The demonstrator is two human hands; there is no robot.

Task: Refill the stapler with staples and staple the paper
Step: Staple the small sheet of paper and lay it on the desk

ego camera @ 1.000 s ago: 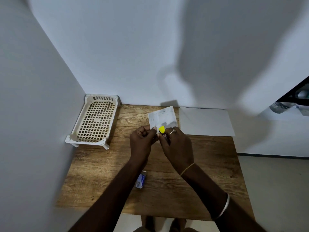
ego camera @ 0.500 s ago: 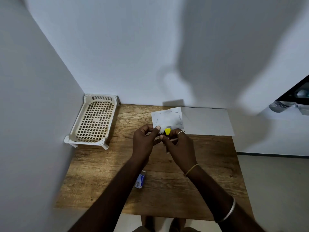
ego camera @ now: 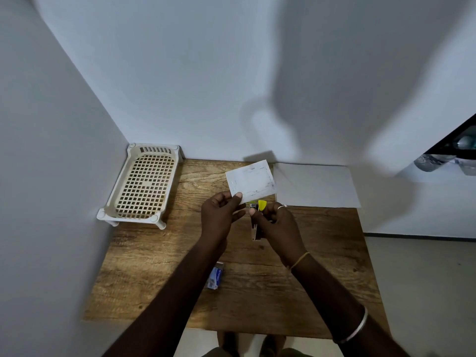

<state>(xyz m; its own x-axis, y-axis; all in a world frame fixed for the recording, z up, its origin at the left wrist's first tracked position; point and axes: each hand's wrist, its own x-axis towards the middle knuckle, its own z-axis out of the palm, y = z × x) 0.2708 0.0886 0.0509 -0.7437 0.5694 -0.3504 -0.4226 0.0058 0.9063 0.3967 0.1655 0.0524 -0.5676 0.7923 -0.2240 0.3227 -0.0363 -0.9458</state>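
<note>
My left hand [ego camera: 219,215] pinches the lower left corner of a small white paper [ego camera: 251,181] that carries several staples along its edges and is held above the wooden table [ego camera: 154,253]. My right hand [ego camera: 279,225] grips a small stapler [ego camera: 256,222] with a yellow tip, just below the paper's lower edge. The stapler's body is mostly hidden by my fingers. A blue and white staple box [ego camera: 215,275] lies on the table beneath my left forearm.
A cream plastic basket tray [ego camera: 144,186] stands at the table's back left corner against the wall. A large white sheet [ego camera: 316,185] lies at the back right. Walls close the left and far sides; floor shows on the right.
The paper has come away from the stapler and now sits slightly left and higher in my left hand. My right hand with the stapler has dropped a little lower.
</note>
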